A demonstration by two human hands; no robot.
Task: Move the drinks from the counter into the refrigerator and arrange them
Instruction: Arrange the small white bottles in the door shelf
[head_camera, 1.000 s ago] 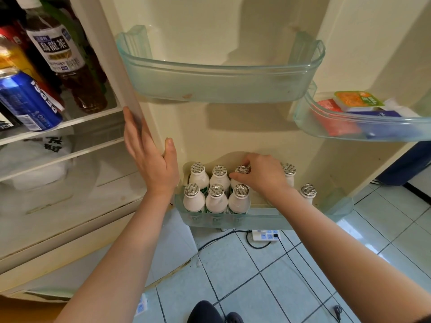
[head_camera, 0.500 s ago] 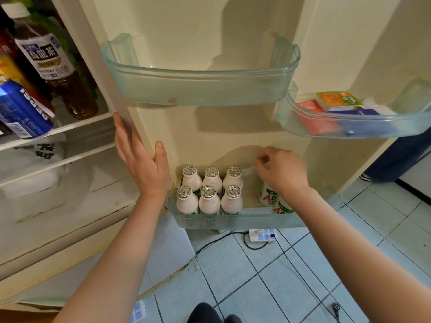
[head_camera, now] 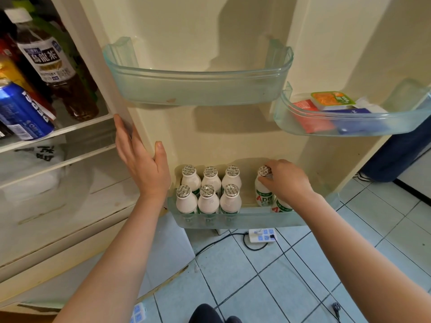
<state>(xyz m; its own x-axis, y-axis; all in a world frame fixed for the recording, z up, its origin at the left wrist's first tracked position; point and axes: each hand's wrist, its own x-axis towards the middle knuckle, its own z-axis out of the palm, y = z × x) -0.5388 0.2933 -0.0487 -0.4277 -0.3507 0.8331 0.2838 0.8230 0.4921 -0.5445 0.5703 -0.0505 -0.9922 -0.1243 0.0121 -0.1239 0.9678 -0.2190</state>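
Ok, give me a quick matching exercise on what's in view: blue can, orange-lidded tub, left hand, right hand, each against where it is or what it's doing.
1. blue can
2. orange-lidded tub
3. left hand
4. right hand

A. holds a small white bottle by its top
B. lies in the right door bin
C. rests flat on the edge of the door
D. sits on the fridge shelf

Pairs: 1-D, 2-B, 3-C, 4-A.

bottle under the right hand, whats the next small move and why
Probably slide that bottle left until it meets the block of six. The right hand pinches its cap, and it stands upright in the bottom door bin with a bare gap between it and the two neat rows.
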